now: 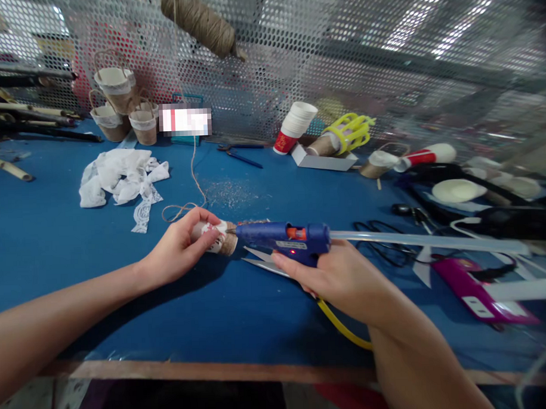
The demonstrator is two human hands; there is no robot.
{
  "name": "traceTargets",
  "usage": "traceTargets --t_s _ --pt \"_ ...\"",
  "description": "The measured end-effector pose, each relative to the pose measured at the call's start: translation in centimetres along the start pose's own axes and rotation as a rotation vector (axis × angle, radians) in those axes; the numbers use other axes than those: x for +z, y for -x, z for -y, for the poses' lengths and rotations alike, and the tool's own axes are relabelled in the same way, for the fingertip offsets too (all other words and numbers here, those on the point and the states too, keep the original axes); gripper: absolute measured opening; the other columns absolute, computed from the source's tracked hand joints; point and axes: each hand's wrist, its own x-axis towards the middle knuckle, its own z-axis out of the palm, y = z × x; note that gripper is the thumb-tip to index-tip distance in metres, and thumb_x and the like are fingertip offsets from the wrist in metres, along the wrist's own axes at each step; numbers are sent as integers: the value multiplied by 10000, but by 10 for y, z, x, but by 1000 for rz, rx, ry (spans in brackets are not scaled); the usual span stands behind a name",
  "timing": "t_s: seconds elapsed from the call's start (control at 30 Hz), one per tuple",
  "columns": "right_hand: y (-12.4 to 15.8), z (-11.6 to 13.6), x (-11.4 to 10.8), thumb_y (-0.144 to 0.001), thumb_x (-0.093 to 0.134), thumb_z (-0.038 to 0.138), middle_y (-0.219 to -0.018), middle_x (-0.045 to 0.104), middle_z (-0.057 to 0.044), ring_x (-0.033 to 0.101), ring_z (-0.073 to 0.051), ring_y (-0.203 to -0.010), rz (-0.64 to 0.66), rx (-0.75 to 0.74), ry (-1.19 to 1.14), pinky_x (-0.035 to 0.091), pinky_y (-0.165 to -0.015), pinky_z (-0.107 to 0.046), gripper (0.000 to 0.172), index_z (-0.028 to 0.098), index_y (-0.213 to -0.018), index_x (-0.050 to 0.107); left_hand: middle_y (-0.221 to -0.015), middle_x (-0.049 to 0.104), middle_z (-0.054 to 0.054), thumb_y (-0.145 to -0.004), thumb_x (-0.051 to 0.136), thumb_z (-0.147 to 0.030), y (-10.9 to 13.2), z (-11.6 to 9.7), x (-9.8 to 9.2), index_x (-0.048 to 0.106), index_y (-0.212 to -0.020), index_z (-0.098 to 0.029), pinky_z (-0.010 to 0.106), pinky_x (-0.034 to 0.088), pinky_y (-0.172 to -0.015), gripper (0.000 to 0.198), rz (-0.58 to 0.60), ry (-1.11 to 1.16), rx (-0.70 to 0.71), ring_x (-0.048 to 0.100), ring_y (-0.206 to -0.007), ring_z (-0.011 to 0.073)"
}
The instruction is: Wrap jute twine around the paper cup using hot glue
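Observation:
My left hand (pixel 185 243) is closed around a small paper cup (pixel 228 243), tipped on its side and partly wrapped in brown twine. In my right hand (pixel 333 274) is a blue hot glue gun (pixel 274 236), its red light lit and a long clear glue stick (pixel 408 238) sticking out of the back. The gun's nozzle meets the twine-wrapped part of the cup, or comes very close to it. Under the gun lie scissors (pixel 266 263) with a yellow handle, partly hidden by my right hand. Loose twine (pixel 193 171) runs from behind the cup up towards a spool.
The twine spool (pixel 204 25) hangs on the perforated metal screen. White lace (pixel 119 174) lies at left, below twine-covered baskets (pixel 112 108). Pliers (pixel 242 155) and stacked paper cups (pixel 295 126) sit at the back. A purple power strip (pixel 482 289) and cables occupy the right.

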Motion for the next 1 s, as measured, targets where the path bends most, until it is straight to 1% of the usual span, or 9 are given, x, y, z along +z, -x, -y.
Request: traceTargets --t_s 0.2,0.43,0.5,0.6,0.67,0.73,0.83,0.93,1.0 --pt "0 1 0 -766 537 311 -426 511 17 570 -182 -575 11 6 -3 377 -465 -268 206 238 -573 550 -753 546 -3 -831 473 -317 0 0 0 509 -924 -158 195 378 -530 188 5 11 -1 464 -569 83" --pt "2 2 0 -756 545 297 -462 540 24 569 -165 -563 9 21 -34 392 -473 -253 149 230 -631 593 -733 533 -13 -824 479 -313 0 -1 1 506 -915 -155 195 360 -521 184 4 18 -4 446 -554 80" --pt "2 1 2 -759 537 299 -505 571 29 567 -155 -559 46 20 -48 409 -489 -247 129 222 -685 609 -721 526 -15 -818 478 -311 -1 -1 0 507 -909 -152 199 358 -517 186 3 11 -17 435 -545 82" --pt "2 0 6 -753 537 283 -627 639 27 575 -143 -584 106 -7 -52 443 -552 -249 114 205 -733 618 -744 539 -6 -812 477 -311 -3 -1 0 509 -899 -153 210 374 -546 183 -9 2 -30 457 -575 92" --pt "3 -1 5 -753 536 279 -690 664 25 588 -143 -613 110 -11 -55 456 -573 -246 120 207 -774 630 -766 545 0 -810 475 -314 -3 -1 0 510 -896 -154 215 380 -561 185 -14 -1 -25 467 -592 95" --pt "4 -1 2 -757 536 296 -701 670 24 600 -148 -624 82 -2 -59 461 -555 -240 135 218 -800 638 -750 537 -2 -808 473 -321 -3 0 0 508 -900 -151 215 372 -542 197 -6 -5 -24 446 -564 90" --pt "5 -2 -4 -766 526 350 -683 667 2 609 -163 -617 7 14 1 467 -548 -249 175 213 -761 636 -710 523 -13 -811 475 -328 -2 0 0 504 -912 -148 204 350 -502 209 3 4 -30 410 -522 79" --pt "5 -4 -4 -776 508 390 -665 660 -15 606 -170 -606 -42 25 53 467 -548 -261 221 205 -735 620 -713 527 -13 -819 474 -323 -1 0 0 507 -909 -150 195 356 -504 199 -7 11 -10 427 -537 78" --pt "3 -4 -1 -770 517 389 -617 644 -10 600 -168 -583 -59 16 66 449 -500 -256 219 206 -688 605 -728 534 -9 -821 474 -319 -1 -1 0 510 -906 -149 195 370 -519 194 -10 20 -1 445 -554 80"
